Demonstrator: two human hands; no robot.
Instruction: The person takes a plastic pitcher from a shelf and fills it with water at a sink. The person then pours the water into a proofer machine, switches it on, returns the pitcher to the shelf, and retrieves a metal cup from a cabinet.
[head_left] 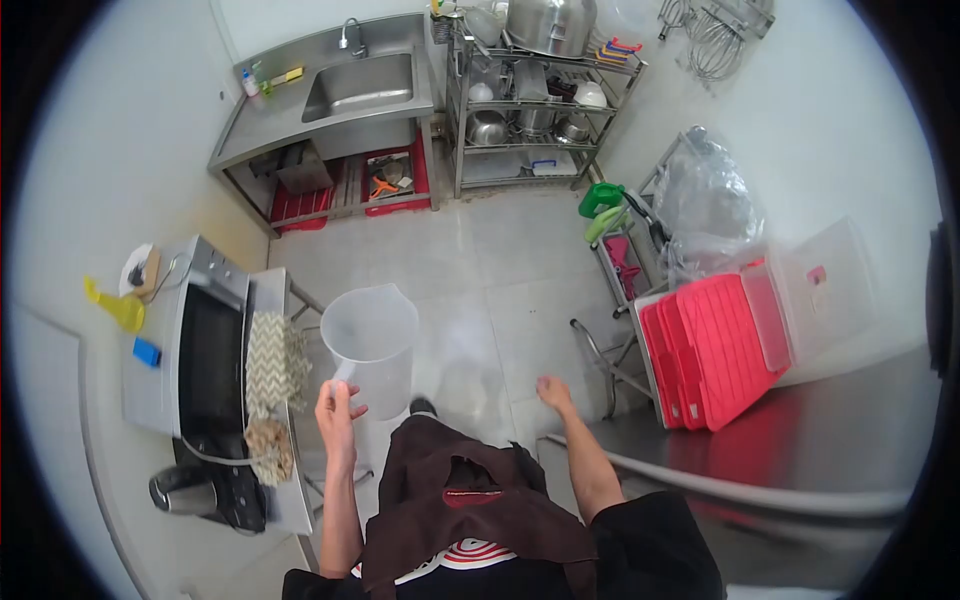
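My left hand (338, 408) is closed around the handle of a translucent plastic measuring jug (382, 350). The jug hangs over the floor, its wide mouth and pouring spout facing up. I can see no liquid in it. My right hand (553, 391) hangs over the floor beside the steel worktop, apart from everything around it. Its fingers look loosely curled, and nothing shows in them.
A steel sink (360, 85) stands at the far left, beside a rack (530, 103) of pots. An oven (212, 345) is at my left. Red trays (725, 345) stand on the steel worktop (830, 425) at my right. A small shelf trolley (615, 265) stands near the right wall.
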